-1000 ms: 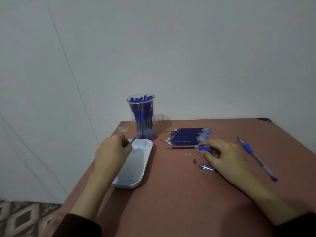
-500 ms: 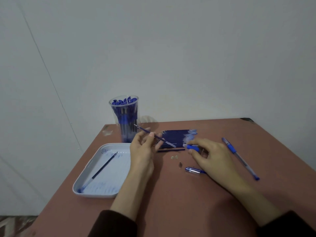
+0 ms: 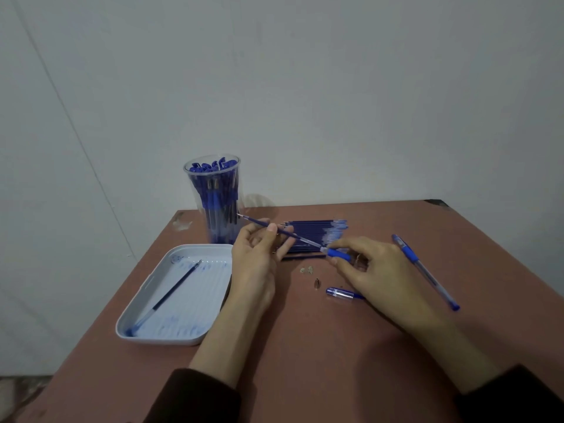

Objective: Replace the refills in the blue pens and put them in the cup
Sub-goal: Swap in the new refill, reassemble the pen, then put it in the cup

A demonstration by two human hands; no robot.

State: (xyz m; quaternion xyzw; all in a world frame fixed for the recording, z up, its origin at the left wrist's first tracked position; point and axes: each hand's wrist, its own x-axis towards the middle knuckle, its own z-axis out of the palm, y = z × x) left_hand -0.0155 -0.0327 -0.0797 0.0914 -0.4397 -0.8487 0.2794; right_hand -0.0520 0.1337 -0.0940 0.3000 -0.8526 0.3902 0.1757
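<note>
My left hand [image 3: 256,257] pinches a thin blue refill [image 3: 293,236] between thumb and fingers, its tip pointing up-left toward the cup. The refill's other end meets the open end of a blue pen barrel [image 3: 338,254] that my right hand [image 3: 375,270] grips. Behind them lies a row of several fresh refills [image 3: 314,232]. A clear cup [image 3: 213,199] full of blue pens stands at the table's back left. A metal pen tip [image 3: 317,283], a blue cap [image 3: 341,293] and a small spring piece [image 3: 306,270] lie between my hands.
A white tray [image 3: 146,328] at the left holds one used refill [image 3: 171,294]. A whole blue pen [image 3: 425,271] lies on the brown table [image 3: 320,346] to the right of my right hand. The table's left edge runs close to the tray.
My left hand dropped the old refill in the tray, moved right, picked up a fresh refill and brought it to the barrel in my right hand. The view shifted left.
</note>
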